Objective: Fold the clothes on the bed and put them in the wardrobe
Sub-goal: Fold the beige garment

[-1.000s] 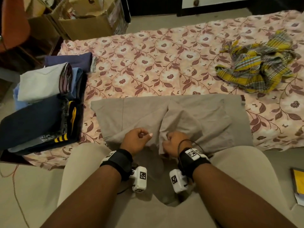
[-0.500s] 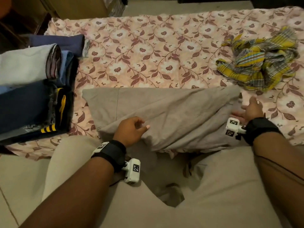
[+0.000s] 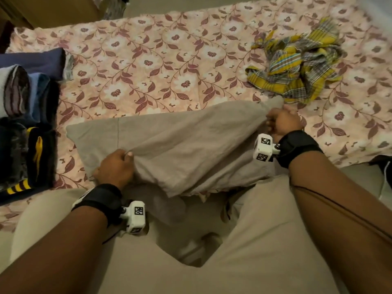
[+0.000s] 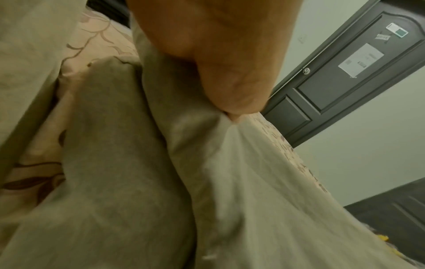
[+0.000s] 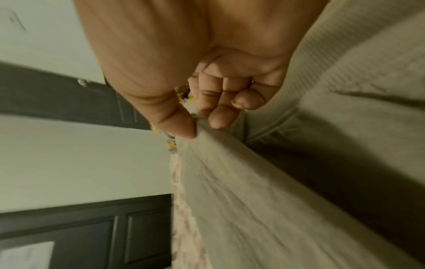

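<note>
On the near edge of the bed (image 3: 161,60), which carries a pink floral sheet, the grey garment (image 3: 191,145) lies partly folded and spans the width between the two hands. Compared with the frame half a second earlier, the right hand (image 3: 283,122) has changed from spread, relaxed fingers beside the cloth to a closed pinch on the garment's far right corner, and that corner now stands raised into a peak. The left hand (image 3: 115,166) has changed from a loose, half-curled pose resting on the cloth to a firm grip on a fold near the garment's near left side. The fabric between the two grips is now drawn taut, with creases running diagonally from one hand to the other. The left portion of the garment remains flat on the sheet, with a straight vertical seam visible.

The right wrist view shows the thumb (image 5: 181,125) and fingers clamping the cloth edge. The left wrist view shows the left fingertips bunching the material into a gathered point.

The stack of folded clothes (image 3: 23,115) sits at the far left of the bed, well apart from the garment. The crumpled yellow plaid cloth (image 3: 297,66) lies at the far right, just beyond the raised corner.
</note>
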A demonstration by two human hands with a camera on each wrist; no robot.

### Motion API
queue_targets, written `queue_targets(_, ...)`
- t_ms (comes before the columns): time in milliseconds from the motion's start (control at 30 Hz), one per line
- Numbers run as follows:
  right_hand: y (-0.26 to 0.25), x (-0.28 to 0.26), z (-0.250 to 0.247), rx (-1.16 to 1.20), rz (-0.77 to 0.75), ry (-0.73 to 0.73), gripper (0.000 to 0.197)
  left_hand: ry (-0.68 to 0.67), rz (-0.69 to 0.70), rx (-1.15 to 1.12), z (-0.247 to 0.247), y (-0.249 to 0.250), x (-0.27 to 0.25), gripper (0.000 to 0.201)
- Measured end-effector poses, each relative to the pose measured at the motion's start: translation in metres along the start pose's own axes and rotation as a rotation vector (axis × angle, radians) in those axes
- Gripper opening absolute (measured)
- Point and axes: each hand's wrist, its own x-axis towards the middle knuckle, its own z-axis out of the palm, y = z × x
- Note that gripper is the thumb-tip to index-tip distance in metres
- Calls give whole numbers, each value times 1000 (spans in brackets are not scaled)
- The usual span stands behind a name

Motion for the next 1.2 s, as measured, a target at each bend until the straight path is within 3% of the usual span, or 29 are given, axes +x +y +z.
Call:
queue_targets(67, 1, -9, -20, 42, 37, -1, 50, 77, 71, -68, -10, 3, 2, 31)
queue_targets(167, 22, -21, -48, -291, 216, -99, 17, 81, 218, -60, -25, 4, 19, 7)
queue_targets(233, 36, -22, -61, -328, 258, -149, 6, 2, 272, -5, -28, 3, 30, 13)
queue_targets(300, 43, -21, -68, -241, 220, -196, 7, -74, 262, 39, -23, 0, 35, 31)
queue_targets(400, 44, -21, -66, -141, 147, -190, 44, -163, 189, 107, -12, 7, 23, 49)
queue_targets(433, 42, -22, -63, -156, 122, -152, 43, -163, 224, 102, -11, 10, 20, 49)
queue_targets(567, 28, -21, -57, -118, 17, -44, 3, -95, 304, -28, -19, 17, 17, 51)
queue_targets(667, 23, -4, -78, -162, 15, 113, 14, -102, 235, -93, -29, 9, 29, 62)
queue_targets(733, 30, 2, -92, -348, 63, 91, 7, -84, 252, -22, -31, 9, 36, 58)
queue_targets(833, 35, -1, -88, -335, 70, 70, 6, 166, 402, 129, -30, 32, 24, 50)
queue_targets(867, 35, -2, -83, -305, 67, 78, 7, 151, 494, 90, -27, 49, 10, 44)
queue_targets(933, 34, -1, -77, -295, 76, 69, 26, -7, 681, 92, -12, 90, -31, 32)
queue_targets(1000, 35, 1, -76, -310, 101, 67, 38, -205, 801, 276, 13, 116, -72, 40)
queue_targets(1100, 33, 0, -77, -335, 62, 97, 50, -325, 882, 553, 59, 106, -97, 38)
queue_targets(1200, 29, -1, -85, -334, -47, 130, 58, -492, 852, 503, 61, 86, -85, 22)
